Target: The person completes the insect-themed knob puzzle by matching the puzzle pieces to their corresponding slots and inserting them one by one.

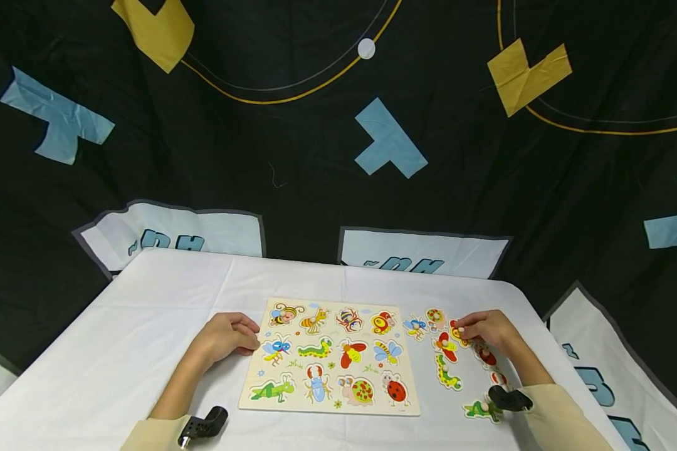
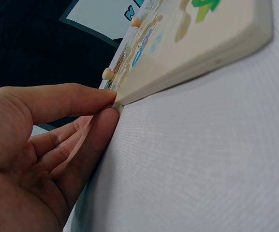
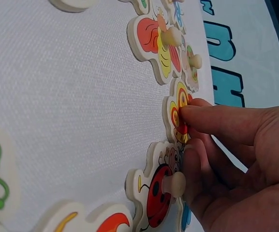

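Note:
A wooden insect puzzle board (image 1: 338, 360) lies flat on the table. My left hand (image 1: 228, 335) is at its left edge; in the left wrist view, thumb and forefinger (image 2: 100, 128) pinch the rim close to the tabletop. To the right of the board, my right hand (image 1: 492, 329) pinches a red and yellow butterfly puzzle piece (image 3: 172, 113). The fingertips cover its knob. Beside that hand lies a ladybug piece (image 3: 158, 198) with a wooden knob, and on its other side is a red-winged insect piece (image 3: 154, 41).
Other loose knobbed pieces lie right of the board: a caterpillar (image 1: 447, 374), a snail (image 1: 435, 317), a blue-winged insect (image 1: 415, 327) and a grasshopper (image 1: 476, 410). A white cloth covers the table (image 1: 163, 300). Behind it hangs a black curtain (image 1: 271, 169) with taped shapes.

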The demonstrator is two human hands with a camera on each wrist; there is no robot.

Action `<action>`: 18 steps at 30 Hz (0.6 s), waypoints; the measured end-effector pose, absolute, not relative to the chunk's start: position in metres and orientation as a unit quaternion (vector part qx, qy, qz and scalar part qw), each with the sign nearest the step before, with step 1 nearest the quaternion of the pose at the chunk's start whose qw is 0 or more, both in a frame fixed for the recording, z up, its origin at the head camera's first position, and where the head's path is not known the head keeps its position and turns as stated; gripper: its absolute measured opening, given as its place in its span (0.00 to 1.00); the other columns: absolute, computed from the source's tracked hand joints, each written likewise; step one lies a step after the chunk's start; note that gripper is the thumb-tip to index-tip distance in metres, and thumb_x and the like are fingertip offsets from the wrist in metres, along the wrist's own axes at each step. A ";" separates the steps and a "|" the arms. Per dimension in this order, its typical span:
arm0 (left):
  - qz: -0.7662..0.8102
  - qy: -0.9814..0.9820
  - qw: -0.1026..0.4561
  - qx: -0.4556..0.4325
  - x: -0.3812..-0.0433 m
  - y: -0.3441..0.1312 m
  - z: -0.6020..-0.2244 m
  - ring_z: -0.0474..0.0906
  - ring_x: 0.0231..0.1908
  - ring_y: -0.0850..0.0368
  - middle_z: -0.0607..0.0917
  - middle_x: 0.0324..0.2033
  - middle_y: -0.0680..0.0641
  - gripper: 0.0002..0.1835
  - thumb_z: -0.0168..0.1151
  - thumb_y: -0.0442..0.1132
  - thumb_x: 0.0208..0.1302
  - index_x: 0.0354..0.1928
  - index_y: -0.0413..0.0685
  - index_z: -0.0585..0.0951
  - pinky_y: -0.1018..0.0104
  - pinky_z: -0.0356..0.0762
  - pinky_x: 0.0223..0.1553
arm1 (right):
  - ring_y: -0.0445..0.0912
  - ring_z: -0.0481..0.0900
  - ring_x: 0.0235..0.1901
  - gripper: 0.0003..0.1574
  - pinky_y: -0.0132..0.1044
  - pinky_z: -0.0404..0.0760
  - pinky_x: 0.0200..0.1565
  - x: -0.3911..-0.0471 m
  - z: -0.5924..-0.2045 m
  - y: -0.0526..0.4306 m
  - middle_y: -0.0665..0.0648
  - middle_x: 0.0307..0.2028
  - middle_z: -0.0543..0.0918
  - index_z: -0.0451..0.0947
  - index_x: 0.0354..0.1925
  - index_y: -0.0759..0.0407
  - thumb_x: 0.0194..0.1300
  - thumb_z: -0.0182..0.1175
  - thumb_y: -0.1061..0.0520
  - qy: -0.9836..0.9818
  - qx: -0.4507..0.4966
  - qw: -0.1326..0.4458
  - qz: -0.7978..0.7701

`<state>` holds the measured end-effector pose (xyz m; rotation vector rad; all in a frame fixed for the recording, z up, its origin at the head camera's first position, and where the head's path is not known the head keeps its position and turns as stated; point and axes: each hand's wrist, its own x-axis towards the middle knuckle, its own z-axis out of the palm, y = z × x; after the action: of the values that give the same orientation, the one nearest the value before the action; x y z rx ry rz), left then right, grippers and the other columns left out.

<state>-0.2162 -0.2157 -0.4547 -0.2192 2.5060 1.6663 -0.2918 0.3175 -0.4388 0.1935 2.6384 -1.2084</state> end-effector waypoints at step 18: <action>0.552 0.830 0.054 -0.063 -0.216 -0.216 -0.456 0.83 0.27 0.56 0.85 0.24 0.46 0.16 0.72 0.26 0.48 0.42 0.32 0.81 0.63 0.86 0.31 | 0.47 0.80 0.33 0.12 0.38 0.81 0.35 -0.293 -0.428 0.318 0.60 0.41 0.88 0.86 0.44 0.66 0.61 0.67 0.62 0.907 0.038 0.117 -0.403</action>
<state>-0.2157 -0.2160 -0.4565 -0.1916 2.5212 1.6764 -0.2927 0.3183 -0.4284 0.1102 2.6556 -1.1789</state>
